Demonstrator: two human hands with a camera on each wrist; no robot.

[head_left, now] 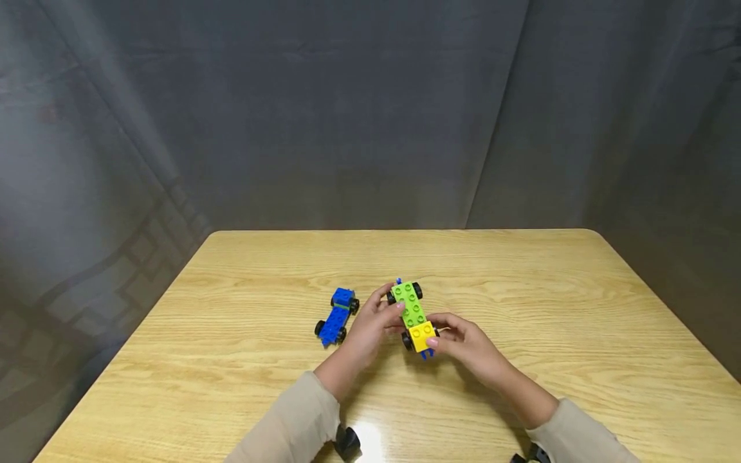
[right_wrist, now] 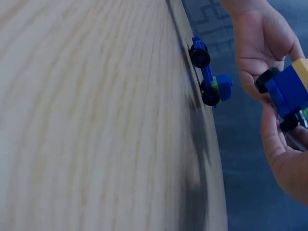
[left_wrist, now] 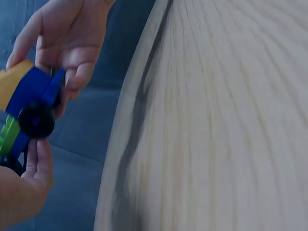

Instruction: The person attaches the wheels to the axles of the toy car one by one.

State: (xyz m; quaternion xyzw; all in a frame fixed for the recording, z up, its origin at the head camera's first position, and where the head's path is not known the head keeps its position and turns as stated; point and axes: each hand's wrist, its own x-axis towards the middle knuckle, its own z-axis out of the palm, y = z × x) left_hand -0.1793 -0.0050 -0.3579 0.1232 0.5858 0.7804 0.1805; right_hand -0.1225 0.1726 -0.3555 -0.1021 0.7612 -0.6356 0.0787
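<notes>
Both hands hold one toy block car (head_left: 412, 308) above the table. A lime-green studded brick runs along its top, with a yellow brick (head_left: 422, 337) at the near end, and it has black wheels. In the left wrist view a blue block (left_wrist: 30, 89) shows beneath the yellow one. My left hand (head_left: 366, 331) grips the car by its far left side, thumb over the green studs. With the right hand (head_left: 471, 347) I pinch the near end, thumb on the yellow brick. A second toy car (head_left: 337, 319), mostly blue, stands on the table left of my left hand.
The wooden table (head_left: 231, 308) has rounded far corners. Grey cloth (head_left: 347, 128) hangs behind it and along the sides. Black devices (head_left: 347, 444) show at both sleeves near the bottom of the head view.
</notes>
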